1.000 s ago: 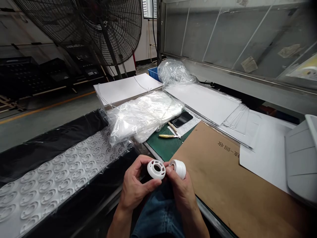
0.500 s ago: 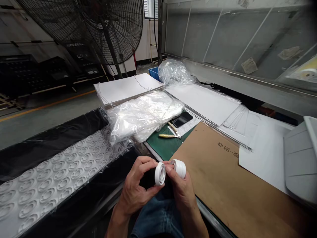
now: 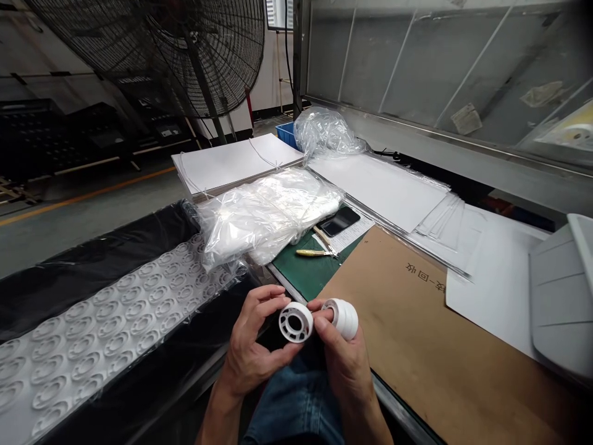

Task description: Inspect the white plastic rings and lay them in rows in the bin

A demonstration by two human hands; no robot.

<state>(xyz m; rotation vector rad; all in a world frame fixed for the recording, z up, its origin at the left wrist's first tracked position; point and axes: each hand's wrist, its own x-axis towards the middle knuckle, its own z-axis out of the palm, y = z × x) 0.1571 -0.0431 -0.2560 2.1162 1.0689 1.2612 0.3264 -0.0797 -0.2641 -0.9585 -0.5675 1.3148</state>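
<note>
Between the thumb and fingers of my left hand (image 3: pixel 252 346) is a white plastic ring (image 3: pixel 294 308). Its spoked face, with a round hole in the middle, is turned towards me. Just right of it, my right hand (image 3: pixel 349 364) holds a short stack of white rings (image 3: pixel 347 320), with a finger through their holes. The tips of my right thumb and forefinger meet the right edge of the single ring. Both hands are above my lap, at the near edge of the table.
At left, a black-lined box (image 3: pixel 152 364) holds rows of white rings (image 3: pixel 86 366) under clear film. Cutters (image 3: pixel 312 253) and a phone (image 3: pixel 341 221) lie on the green mat (image 3: pixel 301 272). Around them are plastic bags (image 3: pixel 273 213), brown cardboard (image 3: pixel 393 309), white sheets (image 3: pixel 380 185) and a grey bin (image 3: pixel 563 303).
The single ring has turned from nearly edge-on to face me and shifted slightly left. The stack in my right hand has moved a little right, showing more of its side.
</note>
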